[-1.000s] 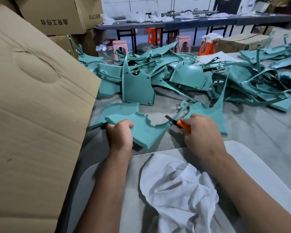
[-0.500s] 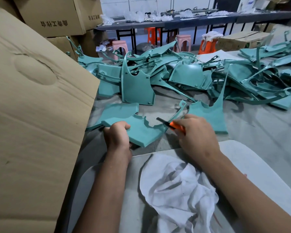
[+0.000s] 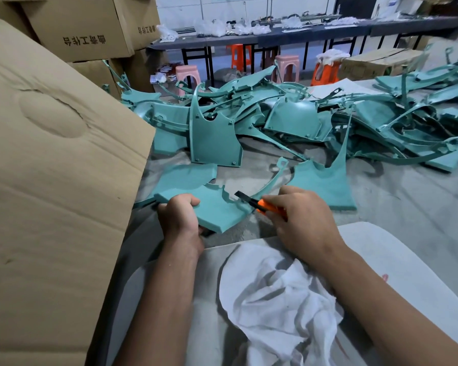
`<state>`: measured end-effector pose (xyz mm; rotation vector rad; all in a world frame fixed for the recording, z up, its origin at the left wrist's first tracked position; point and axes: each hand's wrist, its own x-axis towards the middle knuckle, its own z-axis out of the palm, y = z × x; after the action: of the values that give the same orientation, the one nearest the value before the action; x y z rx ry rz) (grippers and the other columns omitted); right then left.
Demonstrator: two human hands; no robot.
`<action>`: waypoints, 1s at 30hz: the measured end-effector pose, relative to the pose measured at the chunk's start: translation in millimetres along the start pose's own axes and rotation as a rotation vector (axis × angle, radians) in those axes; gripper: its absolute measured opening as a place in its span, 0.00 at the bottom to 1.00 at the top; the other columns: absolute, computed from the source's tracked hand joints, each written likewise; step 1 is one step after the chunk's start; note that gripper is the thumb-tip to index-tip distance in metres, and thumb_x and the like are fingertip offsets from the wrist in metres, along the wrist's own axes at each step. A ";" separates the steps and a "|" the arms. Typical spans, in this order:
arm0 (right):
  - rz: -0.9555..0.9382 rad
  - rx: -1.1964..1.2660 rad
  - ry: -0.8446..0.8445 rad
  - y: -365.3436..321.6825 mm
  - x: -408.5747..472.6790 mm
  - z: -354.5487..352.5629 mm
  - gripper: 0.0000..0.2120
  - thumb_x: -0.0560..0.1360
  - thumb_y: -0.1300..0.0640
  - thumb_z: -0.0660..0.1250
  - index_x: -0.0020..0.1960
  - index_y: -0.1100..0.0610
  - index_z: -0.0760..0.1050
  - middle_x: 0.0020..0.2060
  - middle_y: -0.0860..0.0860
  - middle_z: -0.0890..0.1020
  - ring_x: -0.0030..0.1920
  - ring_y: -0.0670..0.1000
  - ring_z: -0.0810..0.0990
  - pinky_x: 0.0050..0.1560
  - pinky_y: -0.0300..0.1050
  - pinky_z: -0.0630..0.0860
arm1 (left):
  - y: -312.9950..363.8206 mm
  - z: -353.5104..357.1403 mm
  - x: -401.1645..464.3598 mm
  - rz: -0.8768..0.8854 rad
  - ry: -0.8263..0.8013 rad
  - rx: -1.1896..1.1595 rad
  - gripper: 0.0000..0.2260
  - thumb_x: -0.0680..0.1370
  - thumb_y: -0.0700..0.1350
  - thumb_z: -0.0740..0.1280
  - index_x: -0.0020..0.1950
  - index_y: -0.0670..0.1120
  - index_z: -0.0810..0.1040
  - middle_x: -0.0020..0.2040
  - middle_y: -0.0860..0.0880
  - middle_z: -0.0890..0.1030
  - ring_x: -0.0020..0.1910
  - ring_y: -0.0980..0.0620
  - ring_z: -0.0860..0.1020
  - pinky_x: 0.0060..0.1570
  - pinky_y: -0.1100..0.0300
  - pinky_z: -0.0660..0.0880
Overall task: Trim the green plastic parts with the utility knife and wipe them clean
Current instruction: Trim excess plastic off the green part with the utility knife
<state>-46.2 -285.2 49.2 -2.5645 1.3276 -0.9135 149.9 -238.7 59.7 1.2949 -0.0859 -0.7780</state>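
1. A green plastic part, a flat curved panel with a thin arcing strip, lies at the near edge of the grey worktop, just in front of the person.
2. The left hand grips the panel's near left corner, fingers curled over its edge and pinning it down.
3. The right hand is closed around an orange utility knife; its dark blade points left and meets the notched inner edge of the panel.
4. A crumpled white cloth rests on a pale board nearest the person (ready, it seems, for wiping).
5. Risk: the blade is aimed toward the holding hand, which sits near it. A slip off the notch could likely cut the fingers or gouge the panel face.
6. Room: a tall cardboard flap crowds the left side, just beside the left hand. A tangled pile of green parts fills the worktop behind. Bare worktop lies to the right, the freest direction to move.
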 end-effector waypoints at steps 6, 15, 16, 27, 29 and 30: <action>0.139 -0.106 0.120 8.2 4.1 3.0 0.08 0.80 0.55 0.69 0.55 0.51 0.86 0.39 0.47 0.77 0.37 0.51 0.72 0.35 0.45 0.67 | 1.3 0.8 -1.0 0.034 0.009 0.017 0.20 0.70 0.33 0.65 0.62 0.34 0.74 0.45 0.40 0.80 0.30 0.47 0.79 0.17 0.68 0.64; 0.004 0.110 0.080 17.3 4.3 -4.4 0.07 0.78 0.55 0.72 0.55 0.49 0.86 0.36 0.46 0.78 0.36 0.49 0.75 0.35 0.47 0.73 | 11.5 -7.8 2.3 0.227 -0.001 0.070 0.13 0.66 0.37 0.68 0.47 0.48 0.72 0.47 0.47 0.81 0.42 0.48 0.82 0.32 0.60 0.77; 0.053 0.062 0.172 24.1 6.7 -5.9 0.08 0.79 0.55 0.71 0.56 0.50 0.86 0.37 0.46 0.78 0.36 0.50 0.74 0.34 0.47 0.73 | 13.1 -9.1 0.7 0.311 -0.027 0.121 0.13 0.66 0.37 0.68 0.46 0.49 0.71 0.46 0.50 0.81 0.43 0.51 0.82 0.34 0.62 0.77; 0.308 -0.164 0.259 45.1 17.9 -5.5 0.15 0.76 0.62 0.70 0.60 0.52 0.84 0.48 0.54 0.80 0.52 0.61 0.75 0.46 0.52 0.75 | 22.1 -21.9 -6.9 0.582 -0.205 0.402 0.19 0.63 0.44 0.67 0.53 0.47 0.77 0.46 0.54 0.82 0.42 0.58 0.80 0.35 0.66 0.75; 0.290 -0.190 0.186 42.6 17.9 -3.6 0.18 0.75 0.63 0.70 0.62 0.51 0.84 0.49 0.52 0.79 0.54 0.59 0.76 0.46 0.51 0.74 | 21.9 -21.3 -8.4 0.607 -0.237 0.407 0.13 0.63 0.43 0.67 0.47 0.48 0.79 0.41 0.56 0.83 0.38 0.60 0.81 0.33 0.66 0.76; 0.257 -0.197 0.149 40.4 17.0 -3.1 0.18 0.75 0.63 0.70 0.63 0.51 0.84 0.49 0.51 0.79 0.53 0.58 0.76 0.45 0.49 0.73 | 21.9 -20.6 -9.6 0.616 -0.257 0.409 0.10 0.63 0.42 0.67 0.44 0.48 0.79 0.37 0.57 0.83 0.35 0.62 0.81 0.32 0.68 0.76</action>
<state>-69.1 -322.5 45.0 -2.4179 1.8227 -0.9841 162.6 -215.0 76.2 1.4326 -0.8474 -0.3935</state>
